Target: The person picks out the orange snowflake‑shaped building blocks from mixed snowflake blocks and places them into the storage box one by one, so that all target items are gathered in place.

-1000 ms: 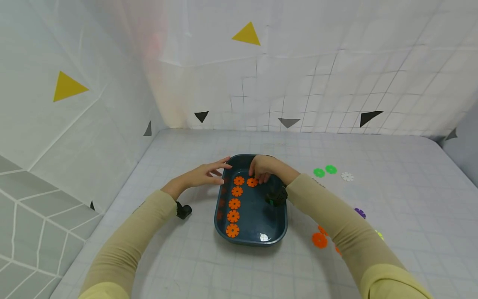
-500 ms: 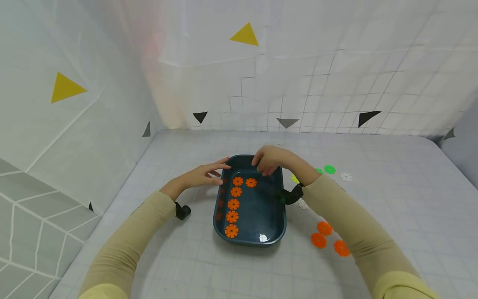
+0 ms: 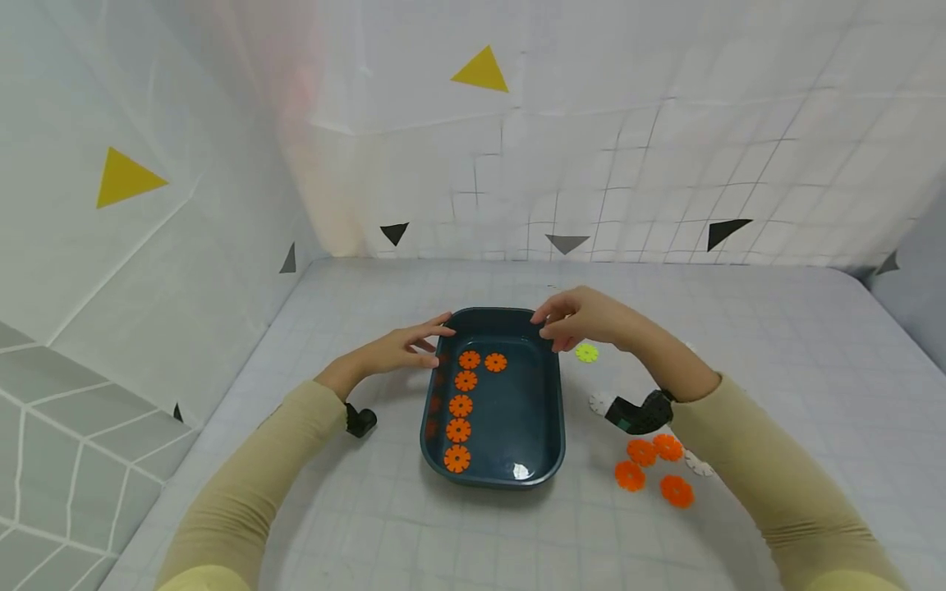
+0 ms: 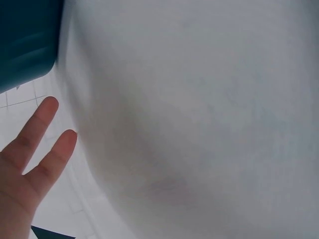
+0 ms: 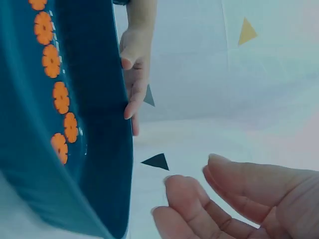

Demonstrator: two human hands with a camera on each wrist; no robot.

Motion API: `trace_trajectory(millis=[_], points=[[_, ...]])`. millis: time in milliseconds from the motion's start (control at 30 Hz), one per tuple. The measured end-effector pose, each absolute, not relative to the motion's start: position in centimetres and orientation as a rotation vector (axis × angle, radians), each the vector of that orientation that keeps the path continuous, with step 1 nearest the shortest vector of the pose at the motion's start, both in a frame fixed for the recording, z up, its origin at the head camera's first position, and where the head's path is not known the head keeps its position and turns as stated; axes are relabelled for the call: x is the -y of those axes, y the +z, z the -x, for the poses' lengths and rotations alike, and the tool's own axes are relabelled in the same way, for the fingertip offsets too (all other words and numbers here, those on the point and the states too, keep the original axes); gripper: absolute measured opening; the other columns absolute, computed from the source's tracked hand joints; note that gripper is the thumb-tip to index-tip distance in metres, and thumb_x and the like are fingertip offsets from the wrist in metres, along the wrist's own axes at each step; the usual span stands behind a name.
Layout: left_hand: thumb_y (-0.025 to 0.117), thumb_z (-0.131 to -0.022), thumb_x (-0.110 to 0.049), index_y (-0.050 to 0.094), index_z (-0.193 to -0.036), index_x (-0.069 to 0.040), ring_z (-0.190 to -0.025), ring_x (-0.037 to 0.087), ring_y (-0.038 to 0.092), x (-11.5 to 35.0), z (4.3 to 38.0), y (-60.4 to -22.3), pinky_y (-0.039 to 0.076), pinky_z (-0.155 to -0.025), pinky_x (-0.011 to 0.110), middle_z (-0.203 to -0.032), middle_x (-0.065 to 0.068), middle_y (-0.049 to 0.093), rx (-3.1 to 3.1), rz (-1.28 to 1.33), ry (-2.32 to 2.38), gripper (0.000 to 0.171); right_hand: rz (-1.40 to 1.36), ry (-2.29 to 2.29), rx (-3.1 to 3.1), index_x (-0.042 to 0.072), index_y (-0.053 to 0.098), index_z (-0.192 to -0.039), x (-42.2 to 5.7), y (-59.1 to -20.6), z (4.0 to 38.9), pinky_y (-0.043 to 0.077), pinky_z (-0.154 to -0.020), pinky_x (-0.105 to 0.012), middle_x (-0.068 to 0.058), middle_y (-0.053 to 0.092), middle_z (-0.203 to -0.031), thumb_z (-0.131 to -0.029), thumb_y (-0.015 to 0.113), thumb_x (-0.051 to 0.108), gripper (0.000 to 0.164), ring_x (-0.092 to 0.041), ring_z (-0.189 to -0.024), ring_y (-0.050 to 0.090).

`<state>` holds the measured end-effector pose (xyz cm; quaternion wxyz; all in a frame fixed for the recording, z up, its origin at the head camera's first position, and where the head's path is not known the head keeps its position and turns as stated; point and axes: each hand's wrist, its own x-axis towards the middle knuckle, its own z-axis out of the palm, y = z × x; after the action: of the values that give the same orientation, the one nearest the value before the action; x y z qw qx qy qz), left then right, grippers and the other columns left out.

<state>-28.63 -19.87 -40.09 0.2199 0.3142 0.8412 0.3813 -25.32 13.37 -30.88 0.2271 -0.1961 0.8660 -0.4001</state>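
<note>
A deep blue-green tray (image 3: 517,427) stands on the table. Down its left side runs a column of several orange notched plastic discs (image 3: 461,405), with one more orange disc (image 3: 496,362) to the right of the farthest. My left hand (image 3: 402,349) has its fingers spread, fingertips at the tray's left rim. My right hand (image 3: 587,318) is over the far right corner of the tray, fingers loosely bent. In the right wrist view its thumb (image 5: 244,174) and fingers stand apart, holding nothing.
Right of the tray lie several loose orange discs (image 3: 641,452), a yellow-green disc (image 3: 587,353) and white discs (image 3: 698,464), some partly behind the right arm. A black wrist camera (image 3: 643,413) hangs under the right wrist, another (image 3: 360,421) under the left. A white wall (image 3: 628,148) rises behind.
The right hand has let go of the orange disc in the tray's second column, then lifted and moved right to the tray's far right corner. The left hand has stayed at the left rim.
</note>
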Motion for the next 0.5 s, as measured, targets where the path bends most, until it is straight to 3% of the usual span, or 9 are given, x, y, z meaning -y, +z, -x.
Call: trace_trajectory(millis=[233,500], points=[[0.057,-0.091,-0.022,0.036,-0.141,-0.016,-0.117,0.03,0.047,19.9,28.6,-40.2,0.036,-0.098,0.048,-0.154,-0.007,0.007,-2.321,-0.866,1.061,0.055,0.562,-1.111,-2.462,-0.002,0.059,-0.113,-15.3,-30.5,22.2,0.053,-0.074,-0.034,-0.008,0.063,-0.088,-0.089,0.057,0.012,0.028,-0.016,-0.073,0.063],[0.058,-0.09,-0.024,0.035,-0.142,-0.017,-0.117,0.031,0.048,19.8,28.7,-40.3,0.035,-0.099,0.049,-0.154,-0.006,0.006,-2.322,-0.875,1.061,0.056,0.557,-1.049,-2.587,0.0,0.062,-0.109,-17.6,-31.1,19.7,0.052,-0.066,-0.027,-0.009,0.063,-0.09,-0.087,0.061,0.014,0.026,-0.014,-0.07,0.06]])
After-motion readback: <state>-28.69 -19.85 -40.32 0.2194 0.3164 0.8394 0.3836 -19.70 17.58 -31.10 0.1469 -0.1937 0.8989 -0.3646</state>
